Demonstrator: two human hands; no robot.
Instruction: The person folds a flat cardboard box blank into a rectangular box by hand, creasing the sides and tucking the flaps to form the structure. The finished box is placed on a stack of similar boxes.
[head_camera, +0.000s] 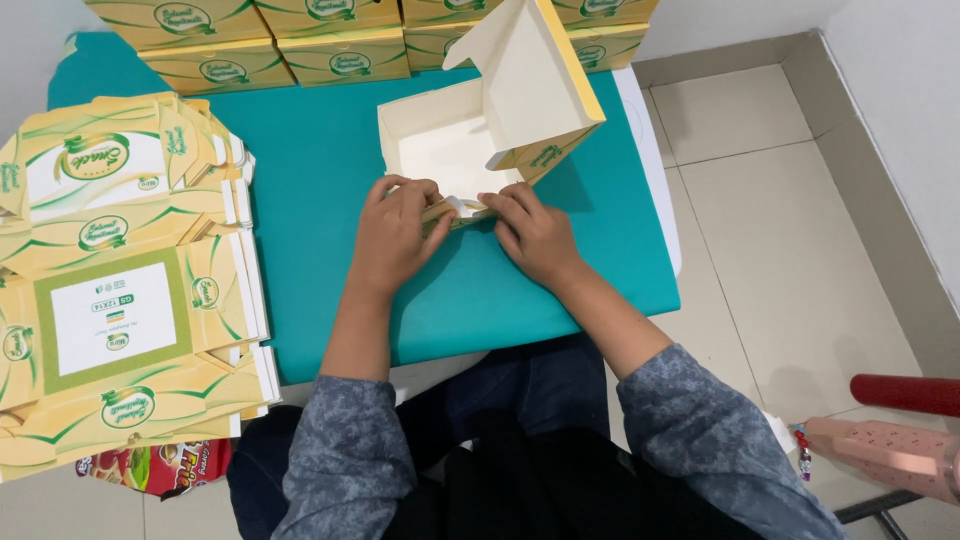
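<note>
box: half-folded cardboard snack box (452, 150), cream inside, yellow-green outside — sits on the teal worktop (330, 190) at about 12 o'clock from you, just past your hands.
lid: hinged lid (540, 85) stands up tilted at the box's 3 o'clock side, its yellow edge up.
left hand: your left hand (395, 235) pinches the near front wall flap (452, 210) — grip narrow, fingertips pressing card, thumb side turned in toward 3 o'clock.
right hand: your right hand (535, 235) mirrors it, grip narrow on the same flap, fingers meeting the left ones at the middle.
step in hand: judged, you're folding the front wall down and locking its tab.
how to do it well: keep both thumbs along the crease, press evenly from the middle out to the corners, hold the side flaps tucked inside before the wall goes down — don't crush the wall.
axis: box's long axis runs roughly 9 to 3 o'clock, turned slightly; open mouth faces up, front wall toward 6 o'clock.
around: stack of flat box blanks (120, 280) at 9 o'clock; row of finished boxes (330, 55) along the far edge at 12 o'clock; pink patterned object (880, 455) on the floor at 4 o'clock.
</note>
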